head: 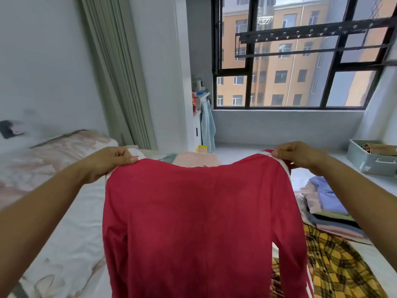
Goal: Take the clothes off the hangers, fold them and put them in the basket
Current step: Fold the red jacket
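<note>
**Red top held up by its shoulders, folding about to begin**

The red top [204,222] hangs open in the air over the middle of the bed [71,211], and its lower part goes out of view at the bottom. White stripes run along its shoulder seams. No hanger shows inside it, so I judge that the taking-off step is done for this piece and the folding step is now in hand. The next move calls for a flat place. The left half of the bed is bare sheet, and the top could be lowered there with both shoulders kept level, so that the cloth does not twist before the sleeves are turned in.

The left hand [116,160] pinches the left shoulder corner, with the fingers curled over the seam. The right hand [298,155] grips the right shoulder corner in the same way. Both arms are stretched forward at almost equal height, well apart.

Behind the top, toward the far edge of the bed, lies a pink garment [195,159]. At the right edge a yellow checked shirt [335,265] is spread loose, and just beyond it is a pile of folded clothes [330,209]. I cannot tell whether this pile sits in a basket. Further right, a grey box [371,160] stands on the ledge under the window.
</note>
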